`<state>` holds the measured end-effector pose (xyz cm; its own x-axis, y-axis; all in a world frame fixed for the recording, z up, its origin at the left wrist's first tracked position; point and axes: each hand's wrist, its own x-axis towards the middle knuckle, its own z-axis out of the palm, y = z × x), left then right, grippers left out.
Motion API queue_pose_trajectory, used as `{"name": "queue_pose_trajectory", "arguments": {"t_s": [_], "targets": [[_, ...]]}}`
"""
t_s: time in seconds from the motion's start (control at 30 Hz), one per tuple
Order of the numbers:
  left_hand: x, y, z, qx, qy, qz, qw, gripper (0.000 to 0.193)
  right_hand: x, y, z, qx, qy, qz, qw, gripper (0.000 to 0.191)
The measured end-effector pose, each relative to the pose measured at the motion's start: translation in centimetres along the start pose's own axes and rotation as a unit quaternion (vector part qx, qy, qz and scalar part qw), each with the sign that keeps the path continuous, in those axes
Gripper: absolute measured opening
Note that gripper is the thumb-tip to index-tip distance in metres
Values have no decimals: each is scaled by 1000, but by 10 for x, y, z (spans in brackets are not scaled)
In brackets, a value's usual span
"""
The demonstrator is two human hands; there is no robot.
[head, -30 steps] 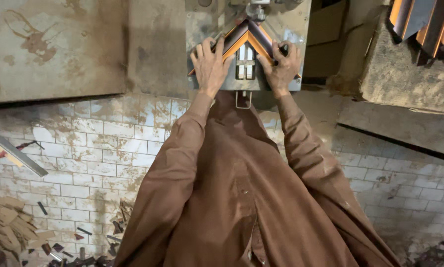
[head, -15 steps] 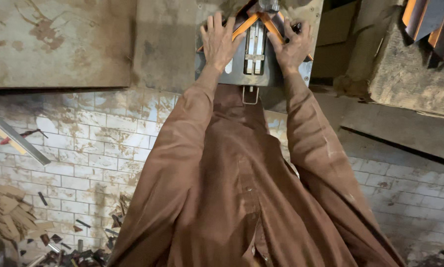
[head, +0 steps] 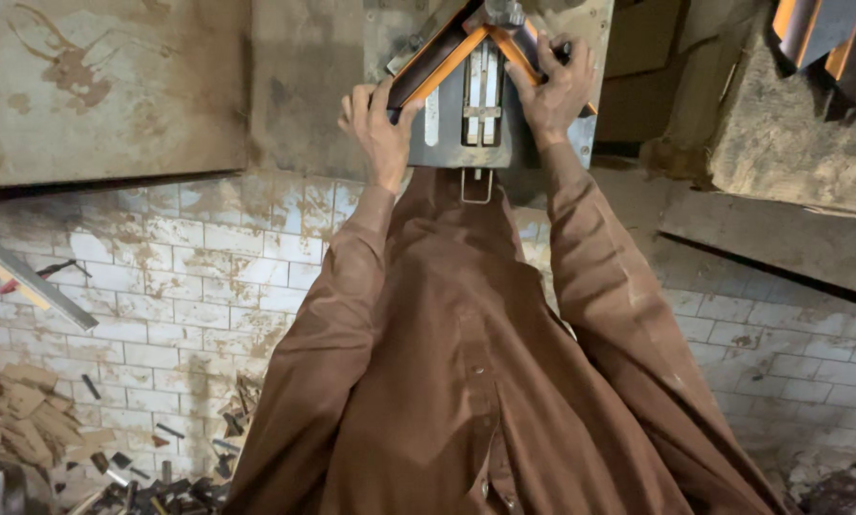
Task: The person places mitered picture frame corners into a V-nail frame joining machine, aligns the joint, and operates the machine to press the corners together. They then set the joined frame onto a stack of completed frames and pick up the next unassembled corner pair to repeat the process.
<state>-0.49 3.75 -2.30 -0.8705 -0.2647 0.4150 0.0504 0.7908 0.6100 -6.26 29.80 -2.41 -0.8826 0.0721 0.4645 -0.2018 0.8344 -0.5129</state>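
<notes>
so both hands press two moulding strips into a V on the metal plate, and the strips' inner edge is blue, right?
Not blue. The head view shows the strips' inner edge as orange, with dark outer faces. The rest holds: the left hand and the right hand each press one strip, and the two meet in a V on the metal plate.

1 head-worn view, steeply downward, close over both arms and machine plate (head: 504, 143).

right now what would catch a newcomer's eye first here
Top centre, the left hand and right hand press two orange-edged strips into a corner on a grey metal plate. Brown sleeves fill the middle. Wood scraps lie on the tiled floor, lower left.
</notes>
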Motion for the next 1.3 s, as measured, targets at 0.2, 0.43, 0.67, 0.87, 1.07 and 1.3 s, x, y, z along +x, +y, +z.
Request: {"name": "queue_pose_trajectory", "arguments": {"t_s": [0.2, 0.43, 0.67, 0.87, 1.07, 1.3], "targets": [[2, -3, 3, 21, -5, -4, 1000, 55, -1, 5, 3, -13, 14, -36, 999, 58], [3, 2, -2, 28, 3, -5, 1000, 56, 2, 9, 8, -54, 17, -31, 998, 60], [1, -1, -2, 38, -17, -23, 999, 55, -3, 11, 9, -30, 4, -12, 999, 59], [6, 0, -1, 47, 0, -5, 999, 56, -1, 9, 9, -33, 20, -22, 999, 57], [7, 5, -8, 54, -10, 4, 998, 52, 5, -5, -2, -30, 4, 5, 1000, 59], [3, -1, -15, 105, -33, 48, 993, 58, 11, -19, -15, -39, -1, -5, 999, 58]]}}
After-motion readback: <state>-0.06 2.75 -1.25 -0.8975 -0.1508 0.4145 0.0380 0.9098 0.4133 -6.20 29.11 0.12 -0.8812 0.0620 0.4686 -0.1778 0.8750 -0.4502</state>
